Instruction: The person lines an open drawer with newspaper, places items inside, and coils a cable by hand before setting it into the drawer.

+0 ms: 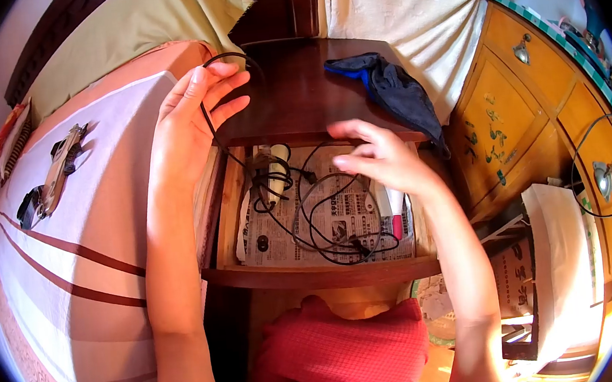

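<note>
My left hand (203, 94) pinched a smooth, thin black cable (232, 157) between thumb and fingers, its other fingers spread; the cable arched over that hand and ran down in loose loops into the open wooden drawer (320, 273). My right hand (375, 153) hung over the drawer, fingers parted, gripping nothing. Newspaper (280, 229), flat and matte, lined the drawer; its print was too small to read. On the glossy dark wood counter (290, 90) lay crumpled navy fabric (403, 91) with bright blue edging. Green characters on the yellow wooden cabinet (524, 99) were illegible to me.
</note>
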{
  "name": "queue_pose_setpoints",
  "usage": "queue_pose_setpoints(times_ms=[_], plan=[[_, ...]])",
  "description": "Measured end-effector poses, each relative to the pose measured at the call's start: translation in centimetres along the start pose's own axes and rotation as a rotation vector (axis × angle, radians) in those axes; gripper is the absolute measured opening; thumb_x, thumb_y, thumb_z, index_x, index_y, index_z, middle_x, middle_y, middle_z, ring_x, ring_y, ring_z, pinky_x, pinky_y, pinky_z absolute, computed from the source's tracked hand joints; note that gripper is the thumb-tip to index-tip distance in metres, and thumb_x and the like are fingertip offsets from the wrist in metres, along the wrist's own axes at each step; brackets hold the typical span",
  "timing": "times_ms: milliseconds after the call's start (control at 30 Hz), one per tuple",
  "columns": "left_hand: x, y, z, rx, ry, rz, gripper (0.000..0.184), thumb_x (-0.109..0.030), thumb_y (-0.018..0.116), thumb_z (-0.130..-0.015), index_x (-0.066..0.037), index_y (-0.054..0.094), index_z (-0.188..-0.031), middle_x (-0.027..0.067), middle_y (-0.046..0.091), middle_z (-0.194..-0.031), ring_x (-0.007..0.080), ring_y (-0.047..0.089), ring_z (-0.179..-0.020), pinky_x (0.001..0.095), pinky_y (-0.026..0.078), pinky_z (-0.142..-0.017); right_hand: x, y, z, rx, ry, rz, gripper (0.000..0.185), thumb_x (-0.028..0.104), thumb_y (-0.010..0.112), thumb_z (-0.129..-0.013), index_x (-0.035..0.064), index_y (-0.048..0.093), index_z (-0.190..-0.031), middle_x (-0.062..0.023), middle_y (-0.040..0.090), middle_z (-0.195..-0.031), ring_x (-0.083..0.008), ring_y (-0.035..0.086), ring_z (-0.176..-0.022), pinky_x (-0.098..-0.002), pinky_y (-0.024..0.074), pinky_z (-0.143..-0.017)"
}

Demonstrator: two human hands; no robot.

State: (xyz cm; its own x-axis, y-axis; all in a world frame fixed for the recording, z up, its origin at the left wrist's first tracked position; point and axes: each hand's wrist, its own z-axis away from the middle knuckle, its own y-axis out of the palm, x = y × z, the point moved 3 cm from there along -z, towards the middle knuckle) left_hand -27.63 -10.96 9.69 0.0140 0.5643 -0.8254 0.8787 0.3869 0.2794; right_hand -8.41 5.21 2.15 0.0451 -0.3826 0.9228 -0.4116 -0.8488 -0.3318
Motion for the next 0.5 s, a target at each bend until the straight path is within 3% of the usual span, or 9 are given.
queue_pose_setpoints(times_ms=[67,133,167,200,267,333,400,467,500], plan=[[-0.6,1.3,0.5,0.020,0.002,0.006,0.028,-0.024,0.044,-0.097,-0.002,0.060,-0.100,0.0084,0.060,-0.108,0.0230,0.057,-0.107,0.0367,0.049,-0.085,0.4,2.7,-1.2,0.016,-0.016,0.117,0.052,0.011,0.065,-0.084,0.0012,0.042,-0.129,-0.0078,0.049,-0.124,-0.0109,0.059,-0.088,-0.0234,0.0489,-0.076],[-1.2,2.4,1.0,-0.005,0.012,0.013,0.028,-0.024,0.044,-0.097,-0.001,0.060,-0.100,0.0088,0.061,-0.108,0.0231,0.058,-0.107,0.0344,0.050,-0.083,-0.8,5.4,-2.4,0.083,0.000,-0.258,0.045,0.008,0.065,-0.084,0.0006,0.047,-0.125,-0.0075,0.055,-0.114,-0.0100,0.059,-0.077,-0.0226,0.0507,-0.068],[-1.4,2.1,1.0,-0.002,0.016,0.012,0.028,-0.024,0.044,-0.097,-0.001,0.060,-0.100,0.0088,0.061,-0.108,0.0231,0.058,-0.107,0.0344,0.050,-0.083,-1.0,5.8,-2.9,0.027,0.060,-0.204,0.034,0.004,0.062,-0.085,-0.0010,0.054,-0.117,-0.0053,0.062,-0.098,-0.0093,0.058,-0.065,-0.0228,0.0517,-0.061],[-1.9,1.6,1.1,-0.006,0.084,0.030,0.027,-0.023,0.043,-0.097,-0.001,0.060,-0.099,0.0091,0.061,-0.108,0.0231,0.058,-0.107,0.0331,0.050,-0.082,-0.6,5.7,-2.8,0.028,0.057,-0.202,0.034,0.004,0.062,-0.085,-0.0010,0.054,-0.117,-0.0053,0.062,-0.098,-0.0093,0.058,-0.065,-0.0228,0.0517,-0.061],[-2.4,0.6,1.3,-0.016,0.150,0.047,0.027,-0.023,0.043,-0.097,-0.001,0.060,-0.098,0.0093,0.061,-0.108,0.0231,0.058,-0.107,0.0319,0.050,-0.081,0.5,4.6,-2.4,-0.111,0.004,0.149,0.025,0.004,0.059,-0.087,-0.0022,0.059,-0.111,-0.0034,0.064,-0.083,-0.0086,0.056,-0.057,-0.0238,0.0513,-0.058],[-2.6,-0.6,1.6,-0.146,0.231,0.112,0.027,-0.023,0.043,-0.097,-0.001,0.060,-0.097,0.0103,0.061,-0.110,0.0232,0.058,-0.107,0.0299,0.050,-0.079,1.0,3.0,-2.2,-0.230,-0.129,0.156,0.021,0.004,0.057,-0.087,-0.0015,0.062,-0.106,-0.0113,0.068,-0.086,-0.0116,0.062,-0.063,-0.0277,0.0514,-0.063],[-3.2,-1.8,1.7,-0.129,0.281,0.126,0.025,-0.022,0.043,-0.097,-0.002,0.057,-0.094,0.0128,0.059,-0.114,0.0235,0.058,-0.108,0.0301,0.051,-0.079,1.2,1.3,-2.1,-0.296,-0.308,0.488,0.022,-0.001,0.055,-0.083,-0.0004,0.063,-0.104,-0.0150,0.068,-0.089,-0.0180,0.066,-0.069,-0.0302,0.0518,-0.067],[-3.9,-2.3,1.7,-0.078,0.327,0.178,0.021,-0.019,0.040,-0.098,-0.003,0.053,-0.094,0.0169,0.050,-0.127,0.0240,0.047,-0.122,0.0290,0.048,-0.087,1.9,-0.1,-1.3,-0.453,-0.364,0.762,0.019,0.000,0.055,-0.082,0.0015,0.065,-0.098,-0.0174,0.065,-0.095,-0.0303,0.065,-0.082,-0.0361,0.0523,-0.073],[-4.0,-2.1,1.7,-0.099,0.309,0.144,0.021,-0.020,0.039,-0.098,-0.003,0.052,-0.092,0.0180,0.049,-0.129,0.0249,0.044,-0.125,0.0294,0.048,-0.087,1.7,-0.8,-1.5,-0.531,-0.425,0.713,0.019,0.000,0.054,-0.082,0.0014,0.065,-0.098,-0.0170,0.065,-0.095,-0.0306,0.065,-0.083,-0.0358,0.0523,-0.074]])
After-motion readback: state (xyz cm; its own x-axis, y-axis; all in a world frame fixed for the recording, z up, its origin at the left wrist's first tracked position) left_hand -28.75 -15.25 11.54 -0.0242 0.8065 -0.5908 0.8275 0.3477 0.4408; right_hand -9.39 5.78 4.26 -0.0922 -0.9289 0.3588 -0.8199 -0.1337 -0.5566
